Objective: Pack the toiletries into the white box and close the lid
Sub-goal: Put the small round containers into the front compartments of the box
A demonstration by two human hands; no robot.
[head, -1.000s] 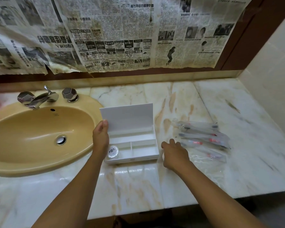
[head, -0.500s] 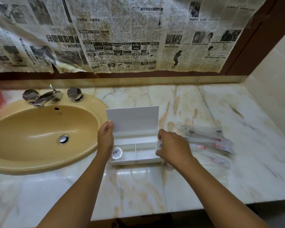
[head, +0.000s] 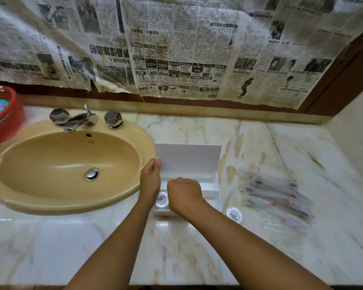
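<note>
The packing step is underway: the left hand [head: 150, 181] pinches the lid [head: 188, 159] edge, and the right hand [head: 183, 195] curls over the white box [head: 215, 190], its contents unclear. Next, fetch the round packet [head: 234, 214] at four o'clock.

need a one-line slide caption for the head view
Left hand steadies the open white box by its lid while the right hand reaches into it; wrapped toothbrushes wait on the marble counter.

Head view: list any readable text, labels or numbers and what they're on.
Newspaper sheets: Chinese print, too blurred to quote.
Round packets: dark emblem, no readable words.
Toothbrush wrappers: red marks, unreadable.
White box: none.
</note>
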